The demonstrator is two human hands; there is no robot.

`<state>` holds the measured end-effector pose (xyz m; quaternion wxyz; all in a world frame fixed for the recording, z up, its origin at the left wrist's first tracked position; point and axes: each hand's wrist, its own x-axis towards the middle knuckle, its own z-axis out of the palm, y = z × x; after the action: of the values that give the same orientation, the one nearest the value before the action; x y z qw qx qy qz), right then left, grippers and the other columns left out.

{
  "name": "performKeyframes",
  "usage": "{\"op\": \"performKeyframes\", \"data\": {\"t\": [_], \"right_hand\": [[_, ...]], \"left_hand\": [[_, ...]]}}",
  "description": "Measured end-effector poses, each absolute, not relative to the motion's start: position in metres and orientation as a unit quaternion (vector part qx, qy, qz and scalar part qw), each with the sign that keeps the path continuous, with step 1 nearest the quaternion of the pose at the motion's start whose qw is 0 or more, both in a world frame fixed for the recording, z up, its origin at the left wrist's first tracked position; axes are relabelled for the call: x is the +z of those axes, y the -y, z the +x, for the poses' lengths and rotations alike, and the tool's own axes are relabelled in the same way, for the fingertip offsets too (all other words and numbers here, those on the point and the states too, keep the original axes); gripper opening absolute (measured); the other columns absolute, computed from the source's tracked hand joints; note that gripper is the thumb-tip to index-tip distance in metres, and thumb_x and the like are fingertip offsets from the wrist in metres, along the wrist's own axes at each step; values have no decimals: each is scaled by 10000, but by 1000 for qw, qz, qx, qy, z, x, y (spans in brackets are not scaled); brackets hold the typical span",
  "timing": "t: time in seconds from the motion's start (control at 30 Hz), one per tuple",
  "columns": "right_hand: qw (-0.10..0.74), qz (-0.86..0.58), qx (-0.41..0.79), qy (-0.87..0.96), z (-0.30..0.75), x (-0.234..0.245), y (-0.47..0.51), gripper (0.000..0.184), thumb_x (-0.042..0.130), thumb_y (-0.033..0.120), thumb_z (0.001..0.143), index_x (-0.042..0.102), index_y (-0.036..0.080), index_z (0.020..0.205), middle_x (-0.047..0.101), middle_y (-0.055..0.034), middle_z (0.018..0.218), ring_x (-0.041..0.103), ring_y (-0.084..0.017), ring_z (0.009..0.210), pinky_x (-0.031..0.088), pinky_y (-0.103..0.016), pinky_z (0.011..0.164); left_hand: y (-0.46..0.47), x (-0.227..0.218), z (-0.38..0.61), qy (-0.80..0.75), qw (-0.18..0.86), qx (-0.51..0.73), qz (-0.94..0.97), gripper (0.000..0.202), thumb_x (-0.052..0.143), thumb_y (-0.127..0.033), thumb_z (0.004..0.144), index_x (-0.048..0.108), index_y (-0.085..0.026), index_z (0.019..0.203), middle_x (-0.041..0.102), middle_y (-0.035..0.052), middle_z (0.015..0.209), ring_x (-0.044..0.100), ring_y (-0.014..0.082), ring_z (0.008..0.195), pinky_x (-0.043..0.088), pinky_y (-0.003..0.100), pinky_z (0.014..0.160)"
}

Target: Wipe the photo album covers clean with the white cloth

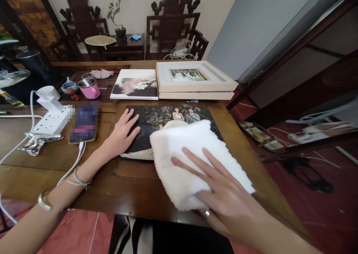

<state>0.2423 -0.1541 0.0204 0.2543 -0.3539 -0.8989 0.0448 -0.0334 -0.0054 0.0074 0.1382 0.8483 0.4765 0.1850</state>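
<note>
A dark photo panel (pixel 156 116), printed with a couple in wedding clothes, lies flat on the wooden table. My left hand (pixel 122 134) rests on its left edge with the fingers spread, holding nothing. Over the panel's front right part lies a fluffy white cloth (pixel 184 140), which hides that part of the picture. My right hand (pixel 215 187) is on the cloth, some fingers stretched across the top and a ringed finger tucked at its near edge, gripping it.
Behind the panel are a white-edged photo block (pixel 137 84) and stacked pale frames (pixel 218 77). To the left sit a charging phone (pixel 83 123), a white power strip (pixel 53 118), a pink cup (pixel 88 88) and a small blue teapot (pixel 69 85). White cables cross the left side.
</note>
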Motion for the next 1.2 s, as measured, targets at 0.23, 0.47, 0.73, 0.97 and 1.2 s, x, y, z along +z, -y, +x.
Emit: {"op": "performKeyframes", "data": {"t": [0.23,0.47,0.73,0.97,1.2], "right_hand": [[178,-421,-17,889,248,22,62,329,485,72,809,695,164,1044,551,-164,1414,366,-382,1401,338,-689,1070],[149,-491,-13,858,235,24,14,331,464,185,924,662,69,1162,630,-271,1265,377,-408,1389,337,-681,1063],[231,-379,22,896,216,24,135,226,483,34,658,646,185,702,514,-139,1454,276,-373,1446,244,-698,1119],[212,-374,27,902,216,27,129,195,517,95,738,678,203,730,495,-99,1475,312,-376,1431,276,-697,1102],[128,-474,24,871,206,34,24,348,466,259,953,631,212,1256,385,-91,1548,229,-410,1454,276,-744,1066]], "left_hand": [[2,4,-40,-468,141,187,852,524,380,-405,990,432,-147,1443,273,145,1598,145,280,1506,209,520,1194],[1,2,-44,-477,142,196,845,530,389,-385,990,430,-114,1444,274,164,1593,145,285,1505,206,511,1196],[3,5,-41,-479,140,190,845,529,385,-390,986,436,-121,1439,271,158,1596,147,291,1504,220,517,1191],[4,6,-39,-479,137,179,848,539,377,-391,988,421,-116,1449,259,158,1600,140,286,1506,210,509,1195],[2,4,-42,-481,139,176,847,532,374,-390,996,405,-135,1461,249,149,1606,131,283,1507,205,511,1195]]}}
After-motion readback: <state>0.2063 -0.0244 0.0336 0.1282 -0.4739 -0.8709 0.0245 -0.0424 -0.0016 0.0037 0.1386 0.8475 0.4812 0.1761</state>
